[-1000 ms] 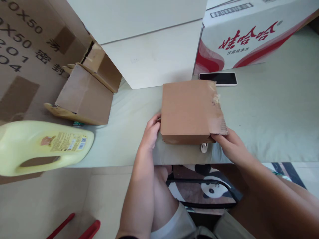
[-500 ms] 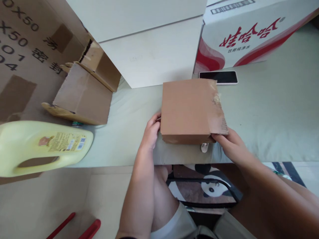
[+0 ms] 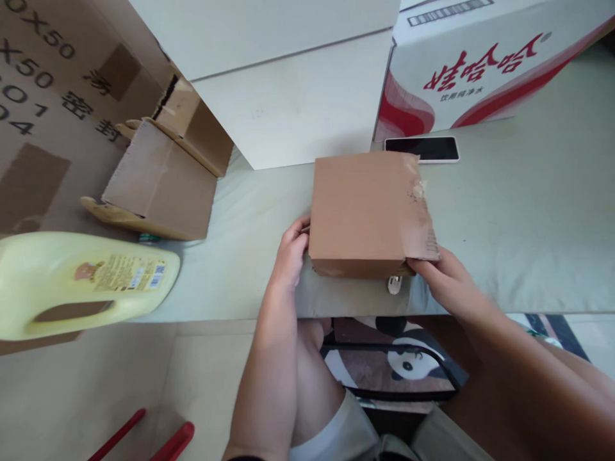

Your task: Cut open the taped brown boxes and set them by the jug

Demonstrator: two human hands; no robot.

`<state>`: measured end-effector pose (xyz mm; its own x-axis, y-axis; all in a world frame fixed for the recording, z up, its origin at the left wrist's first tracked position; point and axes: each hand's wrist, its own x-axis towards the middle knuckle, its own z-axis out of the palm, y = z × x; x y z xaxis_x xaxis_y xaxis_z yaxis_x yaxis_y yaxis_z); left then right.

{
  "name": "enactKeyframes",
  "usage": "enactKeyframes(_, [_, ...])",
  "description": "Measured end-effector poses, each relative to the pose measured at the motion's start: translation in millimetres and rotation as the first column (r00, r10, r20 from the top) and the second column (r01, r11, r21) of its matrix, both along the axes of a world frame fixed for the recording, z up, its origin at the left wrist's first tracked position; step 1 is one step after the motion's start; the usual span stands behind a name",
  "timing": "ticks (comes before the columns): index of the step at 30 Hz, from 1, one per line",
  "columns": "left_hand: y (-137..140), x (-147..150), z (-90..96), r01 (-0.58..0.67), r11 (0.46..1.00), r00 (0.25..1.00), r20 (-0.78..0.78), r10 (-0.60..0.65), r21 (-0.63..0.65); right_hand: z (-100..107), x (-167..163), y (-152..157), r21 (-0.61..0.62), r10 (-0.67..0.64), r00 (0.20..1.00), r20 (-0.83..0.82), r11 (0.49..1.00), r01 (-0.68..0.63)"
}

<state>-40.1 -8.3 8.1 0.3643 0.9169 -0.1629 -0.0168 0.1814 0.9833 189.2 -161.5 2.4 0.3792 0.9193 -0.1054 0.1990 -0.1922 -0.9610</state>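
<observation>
A brown cardboard box [image 3: 360,208] lies in front of me on the pale green cloth [image 3: 519,224], its right edge rough and torn. My left hand [image 3: 293,253] is closed against the box's left side, some fingertips hidden behind it. At the near right corner, my right hand [image 3: 439,272] grips the flap, thumb in front and the other fingers hidden beneath. A small white object [image 3: 394,284], perhaps a plug or connector, pokes out under the box's near edge. Behind the box's right corner a phone [image 3: 423,149] with a dark screen lies flat.
White boxes [image 3: 307,109] stand behind, beside a red-and-white water carton [image 3: 461,83]. On the left are smaller cardboard boxes [image 3: 168,186], a large printed carton [image 3: 57,121] and a yellow jug [image 3: 139,275]. Red bars [image 3: 175,442] show at lower left. The cloth's front edge lies above my knees.
</observation>
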Motion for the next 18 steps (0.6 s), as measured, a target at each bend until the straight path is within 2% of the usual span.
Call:
enactKeyframes(9, [-0.3, 0.2, 1.0, 0.005, 0.999, 1.0, 0.005, -0.005, -0.034, 0.0, 0.8, -1.5, 0.001, 0.024, 1.0, 0.01, 1.0, -0.024])
enactKeyframes(18, [-0.3, -0.3, 0.1, 0.02, 1.0, 1.0, -0.012, -0.02, -0.014, -0.3, 0.9, -0.6, 0.004, 0.018, 0.999, 0.04, 1.0, -0.018])
